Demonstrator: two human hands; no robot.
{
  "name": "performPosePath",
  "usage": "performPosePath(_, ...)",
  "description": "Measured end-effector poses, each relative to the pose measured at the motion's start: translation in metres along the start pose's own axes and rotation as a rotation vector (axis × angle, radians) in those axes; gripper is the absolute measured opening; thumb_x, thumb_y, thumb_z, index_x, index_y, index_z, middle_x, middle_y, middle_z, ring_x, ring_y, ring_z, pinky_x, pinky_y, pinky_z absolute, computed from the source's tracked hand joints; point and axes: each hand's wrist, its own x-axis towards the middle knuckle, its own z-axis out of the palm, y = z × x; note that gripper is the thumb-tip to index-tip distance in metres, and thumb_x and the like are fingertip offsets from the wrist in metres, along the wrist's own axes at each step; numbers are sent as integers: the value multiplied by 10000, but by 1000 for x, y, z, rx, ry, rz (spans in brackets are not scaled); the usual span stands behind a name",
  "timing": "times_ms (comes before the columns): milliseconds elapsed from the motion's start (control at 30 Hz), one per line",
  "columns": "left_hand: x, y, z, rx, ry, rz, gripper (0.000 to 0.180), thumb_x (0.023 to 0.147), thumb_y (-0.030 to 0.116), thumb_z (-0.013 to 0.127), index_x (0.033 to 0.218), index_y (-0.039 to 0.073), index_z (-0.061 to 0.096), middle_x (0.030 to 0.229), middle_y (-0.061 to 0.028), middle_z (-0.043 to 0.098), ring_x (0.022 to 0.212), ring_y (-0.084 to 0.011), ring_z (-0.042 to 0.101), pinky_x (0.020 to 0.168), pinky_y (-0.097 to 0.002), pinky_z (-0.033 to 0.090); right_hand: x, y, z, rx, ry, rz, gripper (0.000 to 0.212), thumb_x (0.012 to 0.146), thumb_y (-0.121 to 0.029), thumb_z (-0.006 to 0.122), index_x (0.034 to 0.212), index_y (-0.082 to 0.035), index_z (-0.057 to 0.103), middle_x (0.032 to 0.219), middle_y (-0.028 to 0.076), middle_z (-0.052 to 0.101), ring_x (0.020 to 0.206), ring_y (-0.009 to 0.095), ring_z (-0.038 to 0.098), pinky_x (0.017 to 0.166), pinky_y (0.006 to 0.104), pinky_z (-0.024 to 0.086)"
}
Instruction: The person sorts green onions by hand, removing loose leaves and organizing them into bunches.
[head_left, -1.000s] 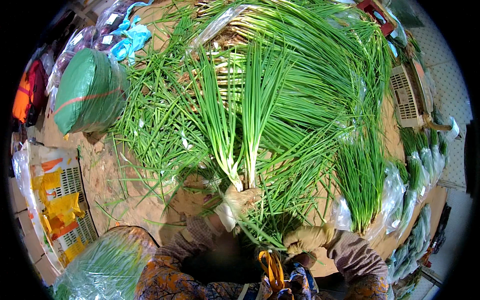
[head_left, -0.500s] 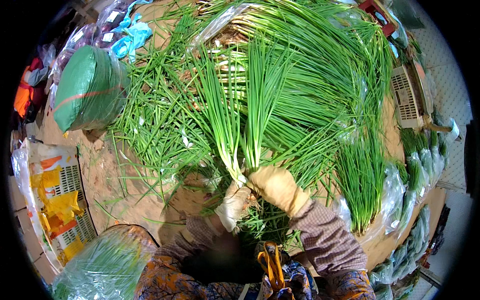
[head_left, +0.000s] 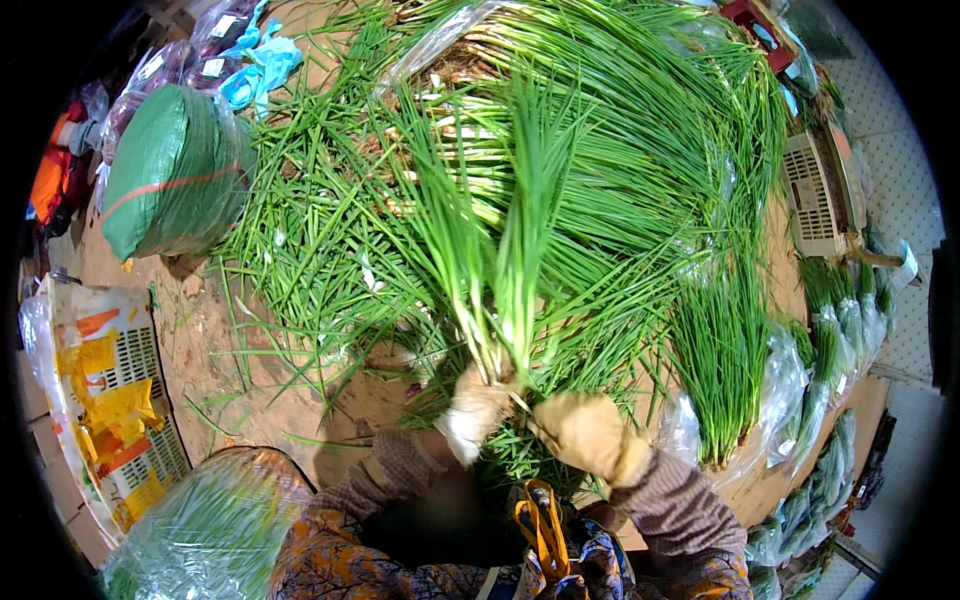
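Observation:
My left hand (head_left: 468, 418), in a pale work glove, is closed round the white root end of a bunch of green onions (head_left: 518, 300). Their leaves point away from me in two fanned clumps, smeared by motion. Just right of the roots is my right hand (head_left: 588, 432) in a tan glove, its fingers curled together. A thin pale strand shows between it and the bunch; whether the fingers grip it is unclear. Behind the bunch spreads a large heap of green onions (head_left: 640, 170), its white ends to the left.
Loose trimmed leaves (head_left: 310, 240) litter the left of the brown surface. Beyond stands a green wrapped bundle (head_left: 175, 170). A taped plastic crate (head_left: 120, 390) and a bag of greens (head_left: 215, 520) are at left. At right lie a separate onion bunch (head_left: 718, 370) and several bagged bunches (head_left: 825, 480).
My right hand has drawn away from the onion bases, toward me and to the right. The held bunch has shifted slightly right, and its two clumps are nearer together.

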Motion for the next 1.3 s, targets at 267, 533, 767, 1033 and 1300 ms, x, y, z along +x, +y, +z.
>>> performPosePath(267, 3, 45, 11, 22, 55, -89, 256, 903, 125, 464, 1151, 65, 491, 962, -137, 598, 714, -163, 585, 575, -264, 506, -58, -19, -28, 466, -379, 49, 262, 831, -304, 527, 848, -69, 642, 730, 106, 626, 662, 240, 619, 591, 370, 514)
performPosePath(533, 0, 40, 10, 12, -59, -214, 486, 941, 414, 310, 1113, 10, 519, 906, -95, 620, 740, -170, 605, 653, -282, 507, 57, 18, -5, 587, 104, 651, 674, 786, -439, 610, 1218, 40, 417, 1004, 209, 604, 872, 268, 612, 774, 358, 492)
performPosePath(767, 5, 71, 44, 109, 147, 39, 682, 879, 548, 354, 1300, 12, 349, 1035, -127, 582, 761, -186, 608, 606, -277, 523, 53, 20, 26, 1486, 306, 355, 378, 863, -136, 559, 1194, 18, 464, 1080, 75, 571, 947, 148, 536, 840, 267, 439)
performPosePath(1033, -4, 34, 25, 72, 141, -413, 207, 866, 192, 566, 1012, 48, 542, 833, -58, 604, 707, -147, 612, 602, -255, 532, 55, 37, 33, 894, 479, 741, 278, 822, -180, 623, 970, 31, 519, 787, 83, 606, 685, 174, 579, 630, 288, 487)
performPosePath(1300, -6, 38, 14, -142, -118, -485, 213, 891, 164, 514, 1071, 50, 517, 858, -49, 603, 716, -130, 609, 617, -252, 536, 66, 19, 33, 1244, 691, 621, 112, 858, -114, 566, 845, -13, 519, 598, 23, 517, 483, 107, 465, 451, 234, 398)
